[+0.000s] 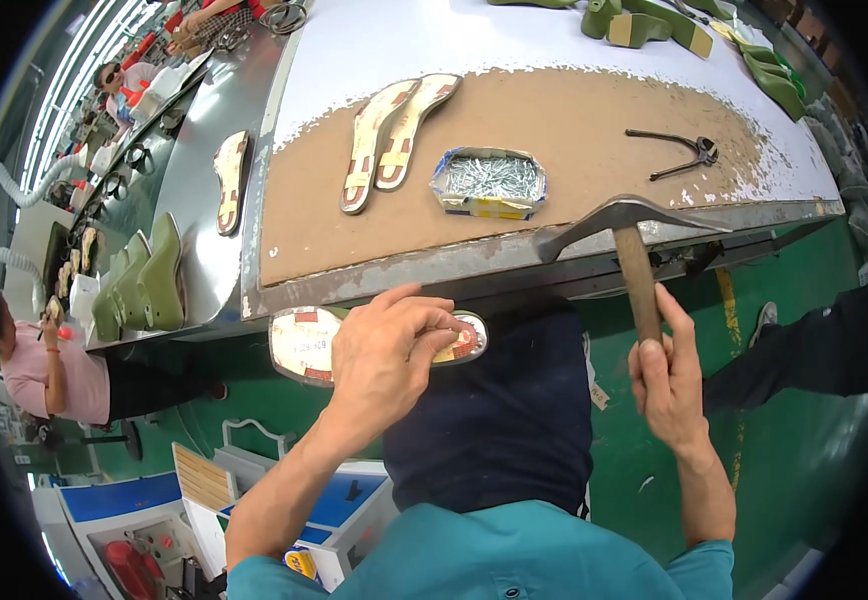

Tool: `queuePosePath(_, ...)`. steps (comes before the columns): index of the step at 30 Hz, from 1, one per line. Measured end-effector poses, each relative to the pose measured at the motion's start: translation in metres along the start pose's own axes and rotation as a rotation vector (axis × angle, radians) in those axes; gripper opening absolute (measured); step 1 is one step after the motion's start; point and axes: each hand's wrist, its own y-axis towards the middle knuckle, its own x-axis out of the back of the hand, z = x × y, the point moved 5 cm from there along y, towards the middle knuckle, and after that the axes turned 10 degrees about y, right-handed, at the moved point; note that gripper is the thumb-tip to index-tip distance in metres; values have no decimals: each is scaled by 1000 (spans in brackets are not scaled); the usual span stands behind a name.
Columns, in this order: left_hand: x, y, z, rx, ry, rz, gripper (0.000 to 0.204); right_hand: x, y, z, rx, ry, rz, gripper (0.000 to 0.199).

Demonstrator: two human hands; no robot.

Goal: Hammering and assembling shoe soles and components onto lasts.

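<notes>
My left hand presses down on a shoe insole that lies sole-up on my lap, just below the workbench edge. The fingers cover its middle, so only its two ends show. My right hand grips the wooden handle of a hammer, whose metal head is raised level with the bench's front edge. On the brown worktop sit an open tin of small nails and two more insoles side by side.
Pincers lie at the bench's right. Green shoe lasts stand on the metal side shelf at left, with another insole near them. More green lasts sit at the far edge. A seated person works at left.
</notes>
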Motion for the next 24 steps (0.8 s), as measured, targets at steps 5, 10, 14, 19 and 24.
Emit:
queuePosePath(5, 1, -1, 0, -78, 19, -24, 9, -9, -9, 33, 192, -93, 122, 48)
queuePosePath(10, 4, -1, 1, -53, 5, 19, 7, -24, -17, 68, 484, -20, 120, 47)
queuePosePath(14, -1, -1, 0, -52, 24, 49, 10, -41, -10, 61, 289, -303, 267, 54)
queuePosePath(19, 13, -6, 5, -190, 195, 241, 45, -34, -13, 53, 270, -72, 102, 49)
queuePosePath(24, 14, 6, 4, -288, 378, 362, 59, -29, -31, 3, -474, 553, -31, 47)
